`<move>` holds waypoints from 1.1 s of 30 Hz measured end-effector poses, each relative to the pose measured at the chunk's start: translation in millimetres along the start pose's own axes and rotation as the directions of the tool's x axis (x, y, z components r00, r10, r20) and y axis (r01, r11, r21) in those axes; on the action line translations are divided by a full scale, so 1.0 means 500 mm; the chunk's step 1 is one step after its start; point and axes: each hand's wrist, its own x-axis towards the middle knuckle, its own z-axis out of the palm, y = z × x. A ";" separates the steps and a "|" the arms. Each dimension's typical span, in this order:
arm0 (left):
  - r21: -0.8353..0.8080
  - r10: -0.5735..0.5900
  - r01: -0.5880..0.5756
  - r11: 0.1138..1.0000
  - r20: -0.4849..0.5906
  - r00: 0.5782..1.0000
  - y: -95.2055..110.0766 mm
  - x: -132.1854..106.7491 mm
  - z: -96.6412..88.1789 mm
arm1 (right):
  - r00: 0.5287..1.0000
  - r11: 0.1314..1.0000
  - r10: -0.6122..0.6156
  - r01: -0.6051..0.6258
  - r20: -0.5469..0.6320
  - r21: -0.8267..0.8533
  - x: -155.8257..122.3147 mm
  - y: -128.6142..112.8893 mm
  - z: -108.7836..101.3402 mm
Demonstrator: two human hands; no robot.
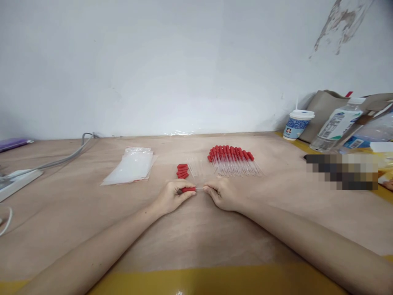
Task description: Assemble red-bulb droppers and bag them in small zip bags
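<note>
My left hand (172,196) pinches a red rubber dropper bulb (188,189) between thumb and fingers. From the other side, my right hand (221,192) grips a thin clear dropper tube (199,189) whose end meets the bulb's mouth. How far the tube sits inside the bulb cannot be made out. Just beyond my hands lie several loose red bulbs (182,167), with several bare clear tubes (196,168) beside them. Further right, many droppers with red bulbs fitted (231,155) lie side by side in a fan, bulbs toward the wall.
A stack of clear zip bags (130,166) lies left of the bulbs. At the far left are a power strip (21,182) and a grey cable (61,163). A paper cup (297,125), a plastic bottle (337,123) and a beige bag (321,106) stand at the right.
</note>
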 end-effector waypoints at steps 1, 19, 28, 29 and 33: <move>0.004 0.006 -0.006 1.000 -0.005 1.000 0.000 0.000 0.000 | 1.000 1.000 0.015 -0.015 0.011 0.009 0.001 -0.002 -0.001; 0.165 0.207 -0.194 0.967 -0.062 0.976 -0.023 0.004 -0.006 | 0.961 0.980 0.133 -0.165 0.243 0.115 0.005 -0.034 -0.041; 0.440 -0.031 0.132 0.888 -0.230 0.973 -0.041 0.005 -0.022 | 0.848 0.846 0.529 -0.524 0.042 -0.097 0.078 0.024 -0.087; 0.430 -0.051 0.148 0.890 -0.228 0.972 -0.042 0.005 -0.022 | 0.839 0.828 0.544 -0.539 -0.010 -0.153 0.088 0.034 -0.076; 0.403 -0.105 0.188 0.896 -0.220 0.970 -0.043 0.003 -0.020 | 0.793 0.736 0.600 -0.598 -0.101 -0.317 0.119 0.058 -0.029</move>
